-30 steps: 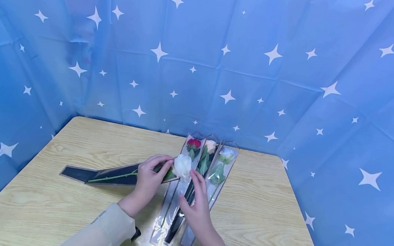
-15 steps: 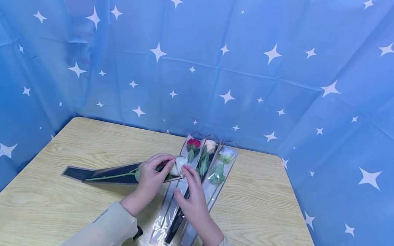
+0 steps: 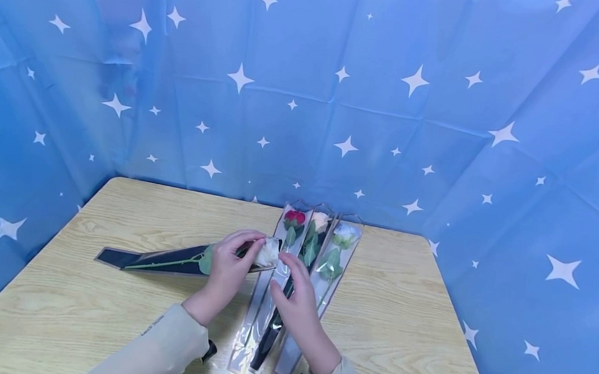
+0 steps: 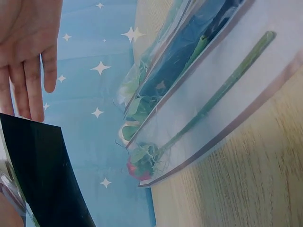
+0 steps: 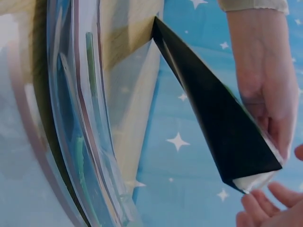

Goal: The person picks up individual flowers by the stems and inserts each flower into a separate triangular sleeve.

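My left hand (image 3: pixel 228 266) grips a black-backed clear flower sleeve (image 3: pixel 169 266) near its wide mouth, thumb on the near side. Inside lies a white rose (image 3: pixel 267 253), its head at the mouth and its green stem (image 3: pixel 160 265) running left toward the narrow end. Loosely bent, the fingers of my right hand (image 3: pixel 298 314) are at the mouth's edge, with the thumb held apart. In the right wrist view, those fingers (image 5: pixel 258 208) touch or nearly touch the sleeve's rim. The left wrist view shows the right hand's fingers straight above the black backing (image 4: pixel 42 170).
Three sleeved roses lie side by side under and beyond my hands: a red rose (image 3: pixel 294 218), a cream rose (image 3: pixel 320 222) and a pale blue rose (image 3: pixel 345 235). The wooden table (image 3: pixel 399 321) ends at a blue star-printed curtain (image 3: pixel 304 123).
The white rose's head has gone left, down into the sleeve's mouth. My right hand pressed left against it, then came back slightly to the rim. The left hand keeps its grip.
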{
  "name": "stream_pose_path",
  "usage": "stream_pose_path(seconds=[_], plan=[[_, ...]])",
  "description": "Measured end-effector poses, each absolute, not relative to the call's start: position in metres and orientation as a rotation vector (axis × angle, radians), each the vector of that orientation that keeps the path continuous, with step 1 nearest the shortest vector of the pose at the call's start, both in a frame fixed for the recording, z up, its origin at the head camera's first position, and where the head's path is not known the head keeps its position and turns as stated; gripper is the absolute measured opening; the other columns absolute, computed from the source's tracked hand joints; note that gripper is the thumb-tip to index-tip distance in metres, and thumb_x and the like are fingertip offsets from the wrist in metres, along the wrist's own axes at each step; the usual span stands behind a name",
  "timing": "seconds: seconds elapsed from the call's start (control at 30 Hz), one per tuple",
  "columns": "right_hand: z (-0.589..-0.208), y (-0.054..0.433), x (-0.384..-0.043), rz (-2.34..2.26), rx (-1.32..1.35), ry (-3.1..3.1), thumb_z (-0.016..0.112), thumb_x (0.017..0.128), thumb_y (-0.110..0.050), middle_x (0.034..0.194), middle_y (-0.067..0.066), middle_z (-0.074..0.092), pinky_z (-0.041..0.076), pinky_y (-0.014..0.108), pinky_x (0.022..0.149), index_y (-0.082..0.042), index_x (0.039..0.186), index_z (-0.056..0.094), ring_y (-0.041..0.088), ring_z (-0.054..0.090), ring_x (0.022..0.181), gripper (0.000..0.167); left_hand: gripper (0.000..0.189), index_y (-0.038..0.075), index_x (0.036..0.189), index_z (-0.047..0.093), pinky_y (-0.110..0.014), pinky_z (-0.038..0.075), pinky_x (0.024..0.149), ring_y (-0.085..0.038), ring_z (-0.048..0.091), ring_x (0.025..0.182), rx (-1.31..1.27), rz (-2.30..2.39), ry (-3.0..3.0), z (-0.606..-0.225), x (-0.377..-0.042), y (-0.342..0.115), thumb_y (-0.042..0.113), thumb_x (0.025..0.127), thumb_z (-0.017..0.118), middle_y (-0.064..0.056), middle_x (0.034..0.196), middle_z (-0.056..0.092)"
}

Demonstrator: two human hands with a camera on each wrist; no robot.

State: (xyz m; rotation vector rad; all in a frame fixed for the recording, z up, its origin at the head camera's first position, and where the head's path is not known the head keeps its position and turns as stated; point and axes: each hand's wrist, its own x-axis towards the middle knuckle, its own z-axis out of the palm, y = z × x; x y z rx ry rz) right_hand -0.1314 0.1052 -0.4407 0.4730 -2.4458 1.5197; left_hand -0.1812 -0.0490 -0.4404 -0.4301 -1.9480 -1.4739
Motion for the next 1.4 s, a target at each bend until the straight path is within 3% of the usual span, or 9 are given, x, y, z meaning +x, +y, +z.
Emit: stream_pose_path(seconds=[0.3, 0.47, 0.83, 1.1, 1.2, 1.27, 1.33, 1.4], plan=[[-0.441, 0.102, -0.135, 1.471, 0.511, -2.477, 0.063, 0.084, -0.009, 0.139, 0.006, 0.049, 0.038, 0.049, 0.106, -0.014, 0.134, 0.052, 0.026, 0.043, 0.132, 0.052, 0.011, 0.001, 0.094, 0.072, -0.015, 0.050, 0.085, -0.025, 0.068, 0.091, -0.460, -1.453, -1.975, -0.433, -0.174, -0.044, -0.001, 0.084, 0.069, -0.012, 0.095, 0.072], [-0.442, 0.100, -0.140, 1.328, 0.605, -2.479, 0.064, 0.082, -0.011, 0.128, -0.001, 0.059, 0.041, 0.050, 0.100, -0.014, 0.124, 0.061, 0.020, 0.052, 0.121, 0.042, 0.011, 0.005, 0.096, 0.072, -0.013, 0.050, 0.083, -0.021, 0.068, 0.090, -0.498, -1.485, -1.963, -0.434, -0.174, -0.043, 0.005, 0.086, 0.068, -0.008, 0.096, 0.072], [-0.445, 0.103, -0.142, 1.154, 0.503, -2.481, 0.069, 0.081, -0.019, 0.118, -0.001, 0.066, 0.033, 0.048, 0.093, -0.017, 0.107, 0.070, 0.021, 0.050, 0.107, 0.026, 0.012, 0.006, 0.096, 0.073, -0.016, 0.051, 0.084, -0.018, 0.068, 0.092, -0.519, -1.468, -1.955, -0.438, -0.179, -0.046, 0.013, 0.088, 0.067, -0.004, 0.096, 0.072], [-0.446, 0.104, -0.141, 1.205, 0.468, -2.479, 0.069, 0.084, -0.022, 0.122, -0.001, 0.061, 0.031, 0.049, 0.092, -0.017, 0.110, 0.066, 0.023, 0.045, 0.111, 0.027, 0.010, 0.010, 0.096, 0.073, -0.015, 0.051, 0.082, -0.018, 0.068, 0.091, -0.532, -1.444, -1.943, -0.440, -0.180, -0.046, 0.011, 0.087, 0.068, -0.004, 0.096, 0.072], [-0.445, 0.104, -0.138, 1.306, 0.395, -2.342, 0.072, 0.081, -0.016, 0.109, 0.001, 0.058, 0.039, 0.041, 0.086, -0.014, 0.101, 0.064, 0.020, 0.048, 0.103, 0.022, 0.010, 0.008, 0.095, 0.073, -0.016, 0.051, 0.083, -0.019, 0.068, 0.091, -0.531, -1.439, -1.950, -0.440, -0.181, -0.045, 0.012, 0.087, 0.068, -0.004, 0.096, 0.072], [-0.444, 0.104, -0.135, 1.380, 0.367, -2.275, 0.073, 0.080, -0.011, 0.092, 0.000, 0.057, 0.044, 0.031, 0.075, -0.013, 0.089, 0.064, 0.015, 0.051, 0.087, 0.013, 0.010, 0.008, 0.095, 0.073, -0.016, 0.051, 0.083, -0.018, 0.068, 0.091, -0.528, -1.432, -1.958, -0.440, -0.182, -0.045, 0.012, 0.087, 0.069, -0.004, 0.095, 0.072], [-0.445, 0.103, -0.133, 1.443, 0.360, -2.277, 0.072, 0.081, -0.009, 0.076, 0.000, 0.058, 0.045, 0.024, 0.061, -0.011, 0.078, 0.066, 0.009, 0.051, 0.070, 0.007, 0.009, 0.008, 0.094, 0.073, -0.017, 0.051, 0.084, -0.019, 0.068, 0.090, -0.526, -1.433, -1.961, -0.440, -0.182, -0.046, 0.012, 0.087, 0.069, -0.004, 0.095, 0.072], [-0.444, 0.101, -0.130, 1.558, 0.336, -2.347, 0.070, 0.085, -0.011, 0.066, 0.001, 0.060, 0.043, 0.018, 0.052, -0.008, 0.074, 0.070, 0.003, 0.048, 0.059, 0.011, 0.009, 0.009, 0.094, 0.073, -0.018, 0.051, 0.084, -0.018, 0.068, 0.091, -0.527, -1.436, -1.975, -0.440, -0.181, -0.045, 0.012, 0.087, 0.068, -0.003, 0.096, 0.072]])
